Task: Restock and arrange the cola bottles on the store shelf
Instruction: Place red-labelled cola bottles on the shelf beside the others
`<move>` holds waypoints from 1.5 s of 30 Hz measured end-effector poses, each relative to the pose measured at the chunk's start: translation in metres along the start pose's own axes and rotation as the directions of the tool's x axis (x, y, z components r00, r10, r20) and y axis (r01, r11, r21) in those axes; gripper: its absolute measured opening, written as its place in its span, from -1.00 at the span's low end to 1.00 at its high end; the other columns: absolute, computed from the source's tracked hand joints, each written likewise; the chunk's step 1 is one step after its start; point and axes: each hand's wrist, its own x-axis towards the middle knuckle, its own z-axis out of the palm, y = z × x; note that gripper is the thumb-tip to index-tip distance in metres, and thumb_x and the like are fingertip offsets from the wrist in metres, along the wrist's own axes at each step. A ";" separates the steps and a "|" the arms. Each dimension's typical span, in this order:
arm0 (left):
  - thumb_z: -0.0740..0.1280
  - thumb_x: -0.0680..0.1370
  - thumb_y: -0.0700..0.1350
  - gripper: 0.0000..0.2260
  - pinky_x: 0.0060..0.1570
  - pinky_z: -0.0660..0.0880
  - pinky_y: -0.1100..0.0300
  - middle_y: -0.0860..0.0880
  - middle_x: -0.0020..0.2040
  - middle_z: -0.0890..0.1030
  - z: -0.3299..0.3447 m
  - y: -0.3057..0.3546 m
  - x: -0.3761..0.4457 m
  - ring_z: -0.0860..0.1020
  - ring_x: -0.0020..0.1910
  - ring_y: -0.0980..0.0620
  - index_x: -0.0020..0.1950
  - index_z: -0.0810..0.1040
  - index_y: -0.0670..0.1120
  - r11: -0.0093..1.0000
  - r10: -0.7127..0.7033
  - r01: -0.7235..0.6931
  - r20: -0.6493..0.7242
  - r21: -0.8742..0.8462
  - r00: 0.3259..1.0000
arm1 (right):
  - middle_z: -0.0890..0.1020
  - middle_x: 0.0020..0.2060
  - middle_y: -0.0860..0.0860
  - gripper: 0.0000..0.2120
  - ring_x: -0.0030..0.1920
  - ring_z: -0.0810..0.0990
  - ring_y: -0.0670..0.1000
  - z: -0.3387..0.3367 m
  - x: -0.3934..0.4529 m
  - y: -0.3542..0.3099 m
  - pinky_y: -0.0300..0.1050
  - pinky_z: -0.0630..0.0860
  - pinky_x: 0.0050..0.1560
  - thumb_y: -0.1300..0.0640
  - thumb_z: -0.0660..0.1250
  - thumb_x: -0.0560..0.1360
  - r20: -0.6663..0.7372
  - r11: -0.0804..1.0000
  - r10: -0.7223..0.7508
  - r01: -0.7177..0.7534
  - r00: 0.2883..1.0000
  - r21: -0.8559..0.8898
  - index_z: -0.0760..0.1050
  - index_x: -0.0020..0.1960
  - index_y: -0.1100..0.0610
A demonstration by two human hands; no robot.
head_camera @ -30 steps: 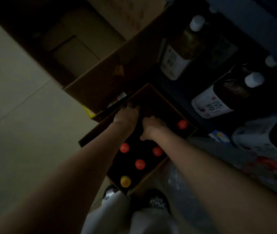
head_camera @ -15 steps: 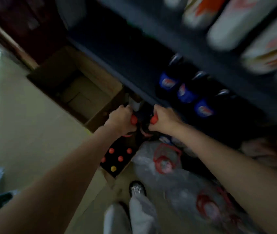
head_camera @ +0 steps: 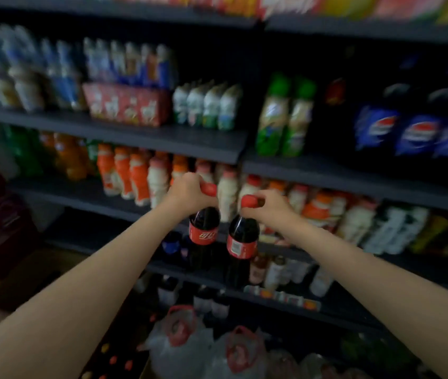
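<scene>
Head view: left hand [head_camera: 188, 191] and right hand [head_camera: 268, 206] each grip a cola bottle [head_camera: 203, 233] by its red cap, hanging upright, likely for setting on the shelf [head_camera: 326, 173].

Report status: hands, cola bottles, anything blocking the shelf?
Left hand grips one cola bottle by its neck; right hand grips the second bottle. Both held up before the shelves, not yet placed. Target spot unclear; picture blurred.

Pepsi logo on blue labels of dark bottles [head_camera: 417, 134], upper right shelf; other labels blurred.
</scene>
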 end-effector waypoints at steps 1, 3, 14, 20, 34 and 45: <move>0.45 0.38 -0.07 -0.77 -0.14 0.40 0.18 -0.10 -0.13 0.59 -0.003 0.033 -0.003 0.56 -0.06 -0.04 -0.06 0.60 -0.17 0.999 0.039 -0.040 -0.017 -0.036 0.999 | 0.42 -0.47 -0.03 -0.73 -0.40 0.38 -0.08 -0.031 -0.013 0.001 -0.15 0.25 -0.40 0.12 0.47 0.34 -0.051 1.000 0.008 -0.008 0.999 -0.003 0.41 -0.43 0.08; 0.44 0.41 -0.07 -0.84 -0.16 0.40 0.19 -0.09 -0.15 0.59 -0.005 0.094 -0.009 0.53 -0.12 0.01 -0.11 0.58 -0.12 0.986 0.125 -0.127 -0.029 -0.108 0.992 | 0.40 -0.50 -0.04 -0.68 -0.43 0.37 -0.09 -0.087 -0.036 0.004 -0.24 0.24 -0.47 0.09 0.49 0.34 -0.134 1.000 0.012 -0.014 0.991 -0.016 0.39 -0.45 0.08; 0.44 0.42 0.03 -0.71 -0.11 0.47 0.15 -0.11 -0.10 0.62 0.080 0.345 -0.045 0.59 -0.02 -0.04 -0.05 0.59 -0.18 0.842 0.519 -0.523 -0.065 -0.132 0.852 | 0.55 -0.09 0.10 -0.81 0.03 0.55 0.08 -0.316 -0.130 0.102 0.08 0.60 -0.14 0.21 0.38 0.48 -0.407 0.903 0.221 -0.028 0.886 0.429 0.48 0.05 0.24; 0.38 0.48 -0.01 -0.71 -0.13 0.41 0.20 -0.09 -0.07 0.59 0.150 0.455 -0.052 0.58 0.02 -0.05 0.08 0.56 -0.19 0.818 0.542 -0.539 -0.048 -0.199 0.839 | 0.55 -0.03 0.12 -0.72 -0.04 0.58 0.06 -0.415 -0.156 0.164 -0.06 0.62 -0.31 0.09 0.36 0.50 -0.556 0.994 0.053 0.010 0.829 0.110 0.48 0.10 0.24; 0.38 0.48 -0.02 -0.62 0.15 0.43 0.10 -0.15 0.17 0.49 0.219 0.543 -0.035 0.49 0.15 -0.10 0.25 0.49 -0.13 0.846 0.519 -0.533 -0.210 -0.010 0.828 | 0.47 -0.24 -0.02 -0.80 -0.33 0.51 -0.14 -0.504 -0.127 0.241 -0.44 0.45 -0.52 0.09 0.30 0.53 -0.648 0.975 -0.180 0.223 0.740 -0.016 0.43 0.05 0.21; 0.34 0.51 -0.05 -0.65 0.14 0.36 0.17 -0.17 0.19 0.44 0.222 0.549 -0.011 0.46 0.17 -0.12 0.25 0.46 -0.15 0.829 0.538 -0.556 -0.188 -0.063 0.822 | 0.59 0.03 0.16 -0.64 0.00 0.60 0.14 -0.520 -0.057 0.237 -0.17 0.44 -0.18 0.00 0.30 0.53 -0.680 1.000 0.015 -0.007 0.733 0.015 0.46 0.16 0.26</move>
